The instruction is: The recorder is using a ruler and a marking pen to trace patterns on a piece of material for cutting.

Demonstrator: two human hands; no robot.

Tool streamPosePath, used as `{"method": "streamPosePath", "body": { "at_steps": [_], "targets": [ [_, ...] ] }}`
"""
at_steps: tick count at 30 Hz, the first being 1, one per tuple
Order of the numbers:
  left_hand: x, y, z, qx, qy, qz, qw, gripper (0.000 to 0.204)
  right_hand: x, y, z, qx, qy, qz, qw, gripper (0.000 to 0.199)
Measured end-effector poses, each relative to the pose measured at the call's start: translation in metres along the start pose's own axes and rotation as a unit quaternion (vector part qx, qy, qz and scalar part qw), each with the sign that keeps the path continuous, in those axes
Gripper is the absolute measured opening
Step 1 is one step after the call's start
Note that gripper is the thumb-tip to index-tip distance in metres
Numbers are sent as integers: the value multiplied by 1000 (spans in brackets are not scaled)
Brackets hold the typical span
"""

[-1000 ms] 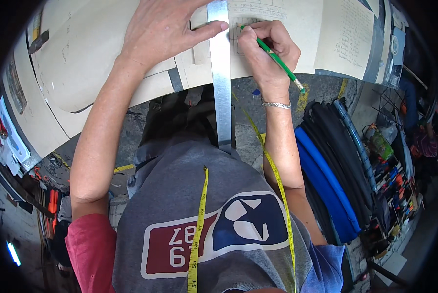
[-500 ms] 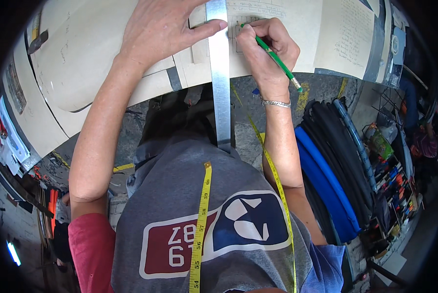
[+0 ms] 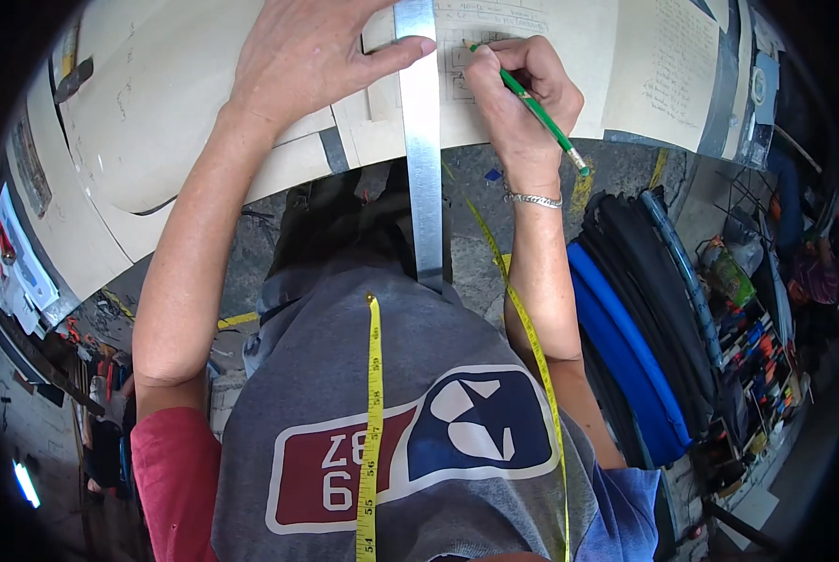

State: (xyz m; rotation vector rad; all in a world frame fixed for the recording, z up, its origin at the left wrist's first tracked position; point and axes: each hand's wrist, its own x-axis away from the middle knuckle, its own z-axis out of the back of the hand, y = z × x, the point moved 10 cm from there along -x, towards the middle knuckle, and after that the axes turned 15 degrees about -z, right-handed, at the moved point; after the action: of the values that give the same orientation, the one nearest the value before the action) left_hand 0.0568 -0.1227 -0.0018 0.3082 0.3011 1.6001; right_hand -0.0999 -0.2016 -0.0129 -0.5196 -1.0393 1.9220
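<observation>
At twelve o'clock our view cuts off the far end of the metal ruler (image 3: 422, 140) and the fingertips of the left hand (image 3: 307, 66). The right hand (image 3: 524, 94) hides part of the boxes drawn on the pale sheet (image 3: 583, 89), and we find the handwriting above them too faint to read. We cannot tell whether the tip of the pencil (image 3: 543, 114) touches the sheet.

The pencil is slim and green, with a pale band near its blunt end; its tip points between ten and eleven o'clock. The ruler is wide, silvery and shiny, its near end reaching past the table edge toward six o'clock. We see the left hand lying open, thumb stretched onto the ruler; the right has its fingers closed around the pencil, just past twelve.
</observation>
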Motion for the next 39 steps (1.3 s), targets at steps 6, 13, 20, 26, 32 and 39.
{"method": "streamPosePath", "body": {
  "at_steps": [6, 13, 20, 26, 32, 39],
  "targets": [
    [-1, 2, 4, 1, 11, -6, 1000, 59, 0, 4, 0, -16, -11, 8, 1000, 14],
    [1, -1, -1, 4, -9, 9, 1000, 59, -1, 12, 0, -56, -8, -35, 998, 14],
    [3, 0, 1, 5, 40, -17, 999, 59, 0, 5, 4, -32, 7, -16, 999, 14],
    [2, -3, -6, -3, -22, 14, 1000, 58, 0, 5, 3, 6, 11, 2, 1000, 13],
    [-1, 0, -2, 0, -25, 22, 999, 58, -2, 12, 4, -31, 5, -36, 999, 14],
    [-2, 2, 0, -1, -32, 23, 999, 58, -3, 15, 11, -51, 7, -30, 998, 14]
  ]
}}
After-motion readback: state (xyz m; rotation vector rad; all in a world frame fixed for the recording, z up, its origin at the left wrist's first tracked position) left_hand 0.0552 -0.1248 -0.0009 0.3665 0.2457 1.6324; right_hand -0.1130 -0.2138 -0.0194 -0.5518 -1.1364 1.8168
